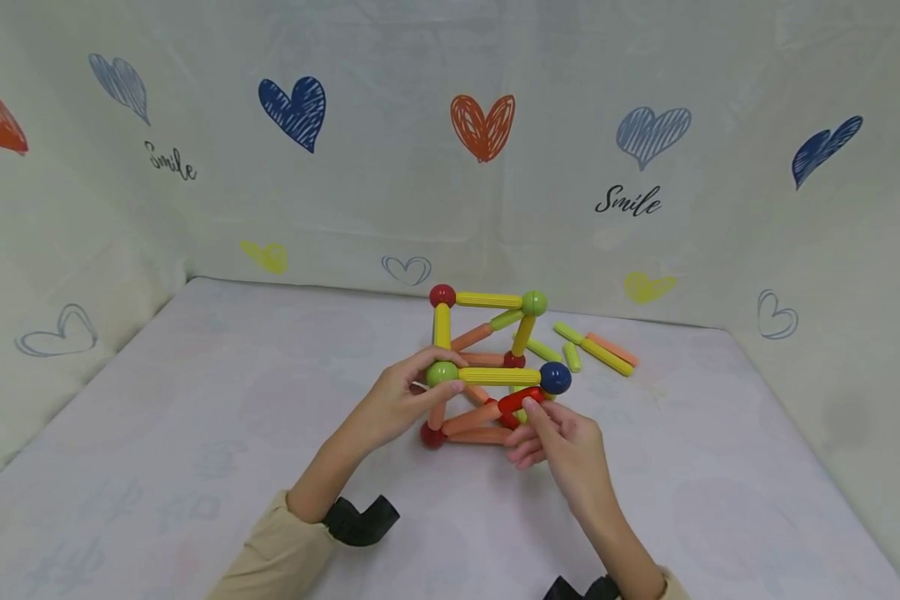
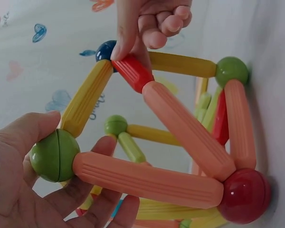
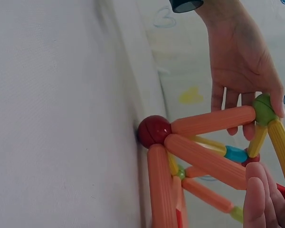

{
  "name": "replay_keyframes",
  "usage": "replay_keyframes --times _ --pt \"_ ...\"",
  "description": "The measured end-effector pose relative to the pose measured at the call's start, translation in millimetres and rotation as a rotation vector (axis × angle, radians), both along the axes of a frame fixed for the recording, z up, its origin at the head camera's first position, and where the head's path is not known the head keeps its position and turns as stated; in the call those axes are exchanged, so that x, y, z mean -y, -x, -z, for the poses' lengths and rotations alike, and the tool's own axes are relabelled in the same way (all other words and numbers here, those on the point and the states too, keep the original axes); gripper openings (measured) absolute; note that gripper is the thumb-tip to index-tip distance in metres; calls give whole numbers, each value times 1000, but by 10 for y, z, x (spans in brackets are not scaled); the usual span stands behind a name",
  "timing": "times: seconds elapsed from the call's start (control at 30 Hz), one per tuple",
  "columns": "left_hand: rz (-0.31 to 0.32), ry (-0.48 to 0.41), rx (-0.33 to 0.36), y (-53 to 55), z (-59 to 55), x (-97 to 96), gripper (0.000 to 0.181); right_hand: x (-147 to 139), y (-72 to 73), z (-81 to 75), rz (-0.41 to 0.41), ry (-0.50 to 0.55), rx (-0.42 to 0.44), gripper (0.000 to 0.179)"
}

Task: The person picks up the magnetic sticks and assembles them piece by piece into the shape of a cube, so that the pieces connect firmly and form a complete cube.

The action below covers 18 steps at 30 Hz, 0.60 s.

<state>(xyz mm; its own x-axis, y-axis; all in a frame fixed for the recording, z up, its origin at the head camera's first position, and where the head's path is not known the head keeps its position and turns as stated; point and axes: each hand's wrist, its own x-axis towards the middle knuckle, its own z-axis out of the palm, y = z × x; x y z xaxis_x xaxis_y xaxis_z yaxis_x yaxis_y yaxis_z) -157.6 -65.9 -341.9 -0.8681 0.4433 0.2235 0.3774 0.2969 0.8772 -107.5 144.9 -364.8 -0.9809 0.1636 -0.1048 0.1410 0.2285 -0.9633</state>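
A frame of magnetic rods and balls stands on the table. My left hand point(image 1: 393, 404) holds its near upper green ball point(image 1: 442, 373) between thumb and fingers. From that ball a yellow rod point(image 1: 499, 377) runs to a blue ball point(image 1: 556, 377). My right hand point(image 1: 566, 446) pinches a short red rod point(image 2: 134, 74) by its upper end, right at the blue ball. The red rod's lower end meets a long orange rod point(image 2: 187, 128), which slants down to a dark red ball point(image 2: 244, 195). Whether the red rod touches the blue ball is hidden by the thumb.
Loose rods lie behind the frame to the right, among them a yellow rod point(image 1: 607, 357), an orange rod point(image 1: 617, 350) and several short green ones point(image 1: 572, 357). A white cloth wall point(image 1: 555, 242) with printed hearts rises at the table's back edge.
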Motion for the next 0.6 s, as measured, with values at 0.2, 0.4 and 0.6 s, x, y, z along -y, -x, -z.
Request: replay_keyframes --times 0.2,0.4,0.6 --pt "0 -3 0 10 9 -2 25 5 17 -1 1 -19 17 36" --pt "-1 3 8 10 7 9 25 -2 12 -23 -23 -54 18 37" --pt "27 42 26 12 -15 48 32 -160 27 -58 -32 -275 -17 28"
